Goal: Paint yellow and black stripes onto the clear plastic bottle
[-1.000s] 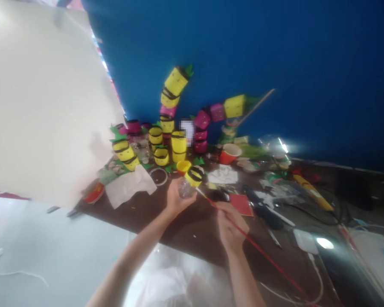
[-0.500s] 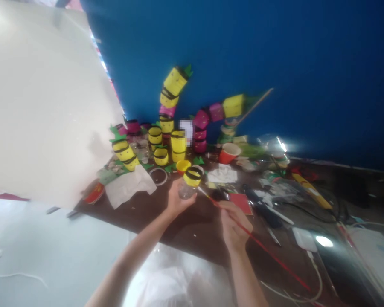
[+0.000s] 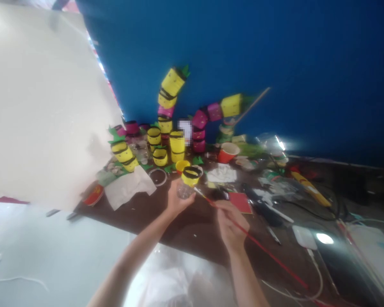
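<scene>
My left hand (image 3: 176,198) is closed round the clear lower part of a small plastic cup (image 3: 190,181), whose upper part is yellow with a black rim. In my right hand (image 3: 232,221) is a long red paintbrush (image 3: 269,252), its pale tip at the cup's side, touching or very near it. A small yellow pot (image 3: 182,165) stands just behind the held cup. Several yellow cups with black bands, one of them a stacked pair (image 3: 177,146), stand farther back.
Tall stacks of yellow and magenta cups (image 3: 173,83) rise against the blue wall (image 3: 275,51). About the dark table (image 3: 192,238) lie white paper (image 3: 128,187), a crumpled tissue (image 3: 222,174), a red-orange cup (image 3: 228,154), a red card (image 3: 240,203), a white charger (image 3: 304,238) and a yellow tool (image 3: 312,189).
My right hand has shifted slightly left with the paintbrush, keeping its tip by the cup. The cup in my left hand has tilted or moved a little left. The camera view has shifted slightly.
</scene>
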The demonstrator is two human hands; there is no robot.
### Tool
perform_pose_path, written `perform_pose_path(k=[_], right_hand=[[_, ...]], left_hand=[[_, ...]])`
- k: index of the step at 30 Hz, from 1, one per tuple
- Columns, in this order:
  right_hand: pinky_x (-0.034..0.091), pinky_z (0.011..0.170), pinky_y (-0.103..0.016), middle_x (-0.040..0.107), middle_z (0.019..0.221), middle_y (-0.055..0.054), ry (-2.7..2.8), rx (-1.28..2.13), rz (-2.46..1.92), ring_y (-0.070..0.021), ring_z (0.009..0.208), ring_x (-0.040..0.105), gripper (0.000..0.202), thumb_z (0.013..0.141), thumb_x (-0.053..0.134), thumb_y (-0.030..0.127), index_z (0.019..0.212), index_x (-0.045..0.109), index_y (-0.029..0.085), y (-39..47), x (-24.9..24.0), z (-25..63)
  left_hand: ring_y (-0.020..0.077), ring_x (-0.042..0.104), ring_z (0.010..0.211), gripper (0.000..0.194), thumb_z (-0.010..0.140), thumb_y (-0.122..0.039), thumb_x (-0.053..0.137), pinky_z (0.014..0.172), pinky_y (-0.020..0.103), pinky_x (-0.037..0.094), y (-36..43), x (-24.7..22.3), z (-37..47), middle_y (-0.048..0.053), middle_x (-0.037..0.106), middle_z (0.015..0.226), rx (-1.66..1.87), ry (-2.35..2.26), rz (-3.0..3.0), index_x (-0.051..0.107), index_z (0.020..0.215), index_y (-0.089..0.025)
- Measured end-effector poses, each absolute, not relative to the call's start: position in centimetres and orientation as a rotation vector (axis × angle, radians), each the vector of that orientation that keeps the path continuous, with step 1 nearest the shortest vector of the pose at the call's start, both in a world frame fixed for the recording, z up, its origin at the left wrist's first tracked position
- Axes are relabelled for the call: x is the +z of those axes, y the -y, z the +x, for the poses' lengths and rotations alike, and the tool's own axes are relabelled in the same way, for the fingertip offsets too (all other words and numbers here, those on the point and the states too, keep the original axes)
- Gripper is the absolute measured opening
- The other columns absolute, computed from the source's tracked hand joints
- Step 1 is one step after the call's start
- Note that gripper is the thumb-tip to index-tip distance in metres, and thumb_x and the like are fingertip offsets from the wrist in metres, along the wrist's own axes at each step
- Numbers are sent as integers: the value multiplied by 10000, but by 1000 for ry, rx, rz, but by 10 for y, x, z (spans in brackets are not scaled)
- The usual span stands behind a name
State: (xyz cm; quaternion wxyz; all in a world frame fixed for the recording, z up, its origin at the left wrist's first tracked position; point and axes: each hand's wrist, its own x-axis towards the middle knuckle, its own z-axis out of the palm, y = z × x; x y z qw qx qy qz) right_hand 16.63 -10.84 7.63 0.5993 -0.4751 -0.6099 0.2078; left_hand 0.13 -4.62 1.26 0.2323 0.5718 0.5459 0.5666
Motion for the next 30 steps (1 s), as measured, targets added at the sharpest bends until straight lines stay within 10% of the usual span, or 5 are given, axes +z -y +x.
perform_pose_path(k=[30], right_hand=[[540,717,-323,679,847,-52,1488,427,-1104,-182,804,652,112,844,548,179,883,647,213,109,76,167]], left_hand=[[214,655,898,607,608,-360,751,785,365,550,47,10,2,76,637,990,1643,-1501,1642,511,1134,-178]])
